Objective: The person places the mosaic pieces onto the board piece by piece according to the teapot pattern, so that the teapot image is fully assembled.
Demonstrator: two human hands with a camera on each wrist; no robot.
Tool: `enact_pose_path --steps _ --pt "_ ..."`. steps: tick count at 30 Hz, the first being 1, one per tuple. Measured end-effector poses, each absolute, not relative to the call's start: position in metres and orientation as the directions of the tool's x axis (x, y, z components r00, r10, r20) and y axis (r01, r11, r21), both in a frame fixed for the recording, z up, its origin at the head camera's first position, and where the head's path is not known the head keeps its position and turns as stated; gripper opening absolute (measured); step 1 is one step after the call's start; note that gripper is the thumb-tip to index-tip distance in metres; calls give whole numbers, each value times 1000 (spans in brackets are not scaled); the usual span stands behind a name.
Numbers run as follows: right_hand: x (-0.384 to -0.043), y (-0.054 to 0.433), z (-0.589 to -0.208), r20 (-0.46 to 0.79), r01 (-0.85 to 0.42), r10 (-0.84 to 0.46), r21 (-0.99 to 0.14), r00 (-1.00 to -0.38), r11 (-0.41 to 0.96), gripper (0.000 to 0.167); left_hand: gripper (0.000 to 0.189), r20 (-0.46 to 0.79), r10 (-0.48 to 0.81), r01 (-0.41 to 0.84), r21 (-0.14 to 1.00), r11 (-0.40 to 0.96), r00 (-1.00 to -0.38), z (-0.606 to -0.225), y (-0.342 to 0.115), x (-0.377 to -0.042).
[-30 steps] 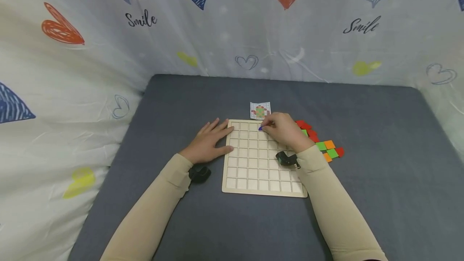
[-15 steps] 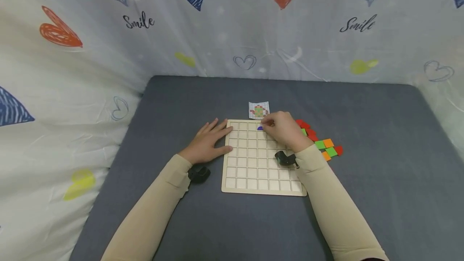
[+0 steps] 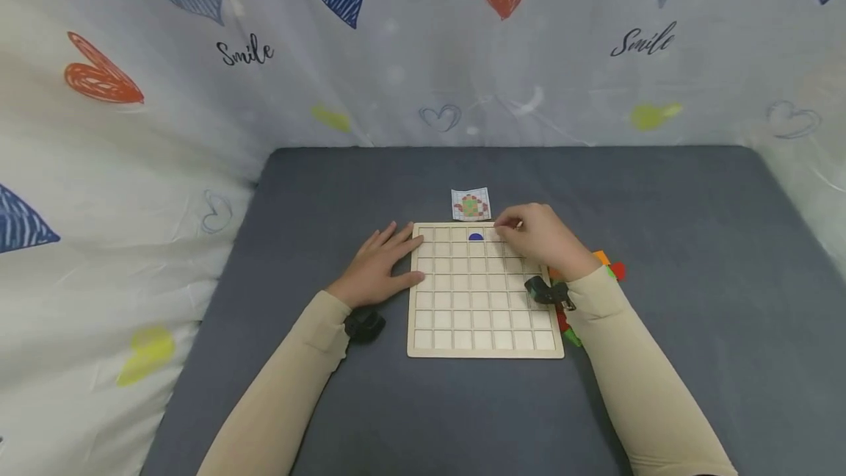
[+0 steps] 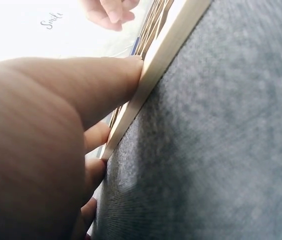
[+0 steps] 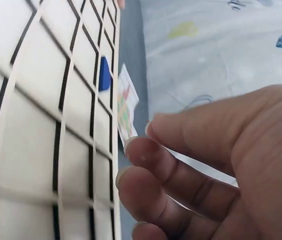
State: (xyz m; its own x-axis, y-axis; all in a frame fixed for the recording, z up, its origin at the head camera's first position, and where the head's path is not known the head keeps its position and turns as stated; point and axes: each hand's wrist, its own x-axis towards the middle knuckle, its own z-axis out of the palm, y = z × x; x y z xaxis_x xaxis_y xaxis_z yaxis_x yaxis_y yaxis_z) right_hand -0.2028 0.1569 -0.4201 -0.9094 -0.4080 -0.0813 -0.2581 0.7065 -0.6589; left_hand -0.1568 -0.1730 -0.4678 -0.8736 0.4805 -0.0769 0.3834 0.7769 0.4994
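A wooden grid board (image 3: 459,300) lies on the grey table, and a blue half-round tile (image 3: 476,237) sits in one of its upper squares. My left hand (image 3: 377,267) rests at the board's left edge, fingers spread; the left wrist view shows the thumb (image 4: 116,75) touching that edge. Over the board's upper right is my right hand (image 3: 545,237), its fingers loosely bent. Seen from the right wrist, nothing is between the thumb (image 5: 191,127) and fingertips, and the blue tile (image 5: 104,75) lies apart from them.
Just beyond the board lies a small pattern card (image 3: 471,204) with a coloured grid picture. Several tiles, among them a red one (image 3: 617,270) and a green one (image 3: 572,336), lie right of the board, partly hidden by the right arm. A printed curtain (image 3: 410,42) hangs behind.
My right hand has let go of the blue tile and moved right, leaving it in the square. The left hand stays at the board's edge. The head view has shifted slightly.
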Motion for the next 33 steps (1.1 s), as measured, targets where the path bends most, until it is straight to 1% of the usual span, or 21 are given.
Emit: enact_pose_path --steps 10,18,23,25,33 --pt "-186 189 -395 -84 -256 -366 -572 -927 779 25 75 -77 501 397 512 762 -862 -459 -167 -161" --pt "-174 213 -397 -125 -251 -362 -515 -924 820 21 75 -85 500 399 497 771 -862 -461 -163 -164" --pt "-171 221 -402 -147 -247 -353 -474 -924 845 15 75 -83 498 396 501 769 -863 -460 -164 -163" --pt "-172 222 -406 -166 -239 -352 -471 -921 849 13 75 -84 492 391 498 774 -866 -460 -167 -161" --pt "-176 219 -417 -233 -191 -344 -501 -910 844 17 76 -86 481 379 500 779 -873 -462 -174 -156"
